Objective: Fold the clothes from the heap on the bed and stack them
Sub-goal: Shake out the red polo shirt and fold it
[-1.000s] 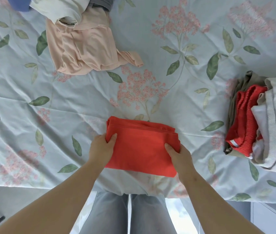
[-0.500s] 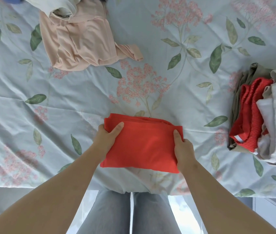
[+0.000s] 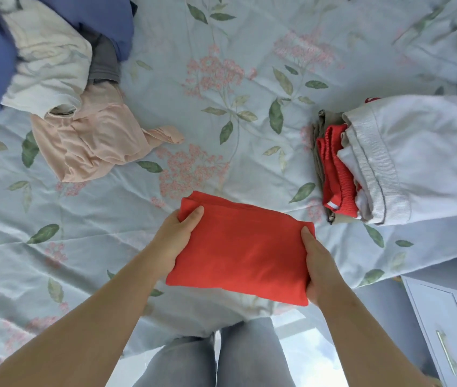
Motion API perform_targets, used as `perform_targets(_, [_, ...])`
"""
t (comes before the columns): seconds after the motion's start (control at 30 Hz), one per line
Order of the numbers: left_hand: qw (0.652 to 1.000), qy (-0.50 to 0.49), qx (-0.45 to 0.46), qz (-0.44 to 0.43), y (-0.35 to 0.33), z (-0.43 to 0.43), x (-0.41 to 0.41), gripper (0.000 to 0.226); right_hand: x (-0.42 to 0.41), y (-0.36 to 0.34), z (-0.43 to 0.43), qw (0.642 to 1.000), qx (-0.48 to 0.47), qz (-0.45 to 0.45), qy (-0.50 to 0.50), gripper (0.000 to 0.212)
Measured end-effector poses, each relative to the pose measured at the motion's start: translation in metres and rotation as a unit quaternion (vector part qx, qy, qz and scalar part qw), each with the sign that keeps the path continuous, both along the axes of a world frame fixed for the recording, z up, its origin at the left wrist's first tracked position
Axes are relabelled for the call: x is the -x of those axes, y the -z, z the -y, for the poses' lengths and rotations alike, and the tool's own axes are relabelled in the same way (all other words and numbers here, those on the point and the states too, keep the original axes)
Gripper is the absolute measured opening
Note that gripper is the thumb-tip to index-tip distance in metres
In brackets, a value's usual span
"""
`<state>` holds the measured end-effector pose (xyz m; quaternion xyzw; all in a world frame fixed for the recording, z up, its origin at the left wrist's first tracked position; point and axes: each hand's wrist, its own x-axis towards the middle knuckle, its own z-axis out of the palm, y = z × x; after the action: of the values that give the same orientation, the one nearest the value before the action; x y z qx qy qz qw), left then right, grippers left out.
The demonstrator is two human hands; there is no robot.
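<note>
A folded orange-red garment (image 3: 241,247) is held just above the near edge of the bed (image 3: 165,107). My left hand (image 3: 175,240) grips its left edge, thumb on top. My right hand (image 3: 319,263) grips its right edge, thumb on top and fingers underneath. To the right stands the stack of folded clothes (image 3: 406,160): a white garment on top, with red and olive layers showing at its left side. The heap (image 3: 54,76) lies at the far left, with blue, cream, grey and peach garments tangled together.
The bed has a pale blue floral cover, with bare cover between heap and stack. A light cabinet with a metal handle (image 3: 450,331) stands at the lower right beside the bed. My legs in grey jeans (image 3: 216,358) are at the bed's near edge.
Both hands closed on the sides of the folded orange-red garment and lifted it off the cover, shifting it to the right toward the stack. The view now takes in more of the heap.
</note>
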<state>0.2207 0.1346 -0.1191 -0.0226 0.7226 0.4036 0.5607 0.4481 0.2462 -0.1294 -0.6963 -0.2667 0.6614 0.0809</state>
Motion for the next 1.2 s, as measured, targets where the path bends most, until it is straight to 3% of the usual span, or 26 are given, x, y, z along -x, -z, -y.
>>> perform_targets(0.1, [0.998, 0.065, -0.001, -0.021, -0.010, -0.030, -0.010, 0.043, -0.020, -0.006, -0.011, 0.998, -0.021, 0.010, 0.061, 0.042])
perform_targets(0.2, [0.993, 0.105, -0.002, -0.045, -0.011, -0.064, -0.024, 0.031, -0.035, -0.006, -0.030, 0.994, -0.035, 0.005, 0.102, 0.039])
perform_targets(0.33, [0.996, 0.065, 0.000, -0.066, -0.017, -0.109, -0.048, 0.023, -0.055, -0.011, -0.078, 0.994, -0.069, 0.011, 0.081, 0.037])
perform_targets(0.63, [0.996, -0.018, -0.083, -0.011, -0.047, -0.249, -0.139, 0.020, -0.119, -0.075, -0.255, 0.967, -0.241, 0.087, 0.010, 0.026])
perform_targets(0.77, [0.993, -0.038, -0.104, -0.028, -0.045, -0.302, -0.190, 0.027, -0.143, -0.087, -0.315, 0.924, -0.342, 0.172, -0.006, 0.040])
perform_targets(0.83, [0.989, 0.000, -0.097, -0.111, -0.037, -0.313, -0.215, 0.047, -0.152, -0.083, -0.327, 0.878, -0.399, 0.258, -0.054, 0.049])
perform_targets(0.9, [0.951, 0.118, -0.054, -0.281, -0.027, -0.312, -0.235, 0.072, -0.154, -0.070, -0.322, 0.818, -0.436, 0.336, -0.167, 0.056])
perform_targets(1.0, [0.828, 0.305, -0.046, -0.469, -0.008, -0.302, -0.249, 0.074, -0.149, -0.037, -0.294, 0.774, -0.393, 0.360, -0.341, 0.060])
perform_targets(1.1, [0.725, 0.467, -0.017, -0.506, 0.015, -0.292, -0.246, 0.054, -0.153, -0.004, -0.269, 0.762, -0.340, 0.377, -0.401, 0.062])
perform_targets(1.2, [0.673, 0.517, 0.001, -0.529, 0.030, -0.288, -0.236, 0.051, -0.156, 0.012, -0.267, 0.752, -0.360, 0.384, -0.396, 0.063])
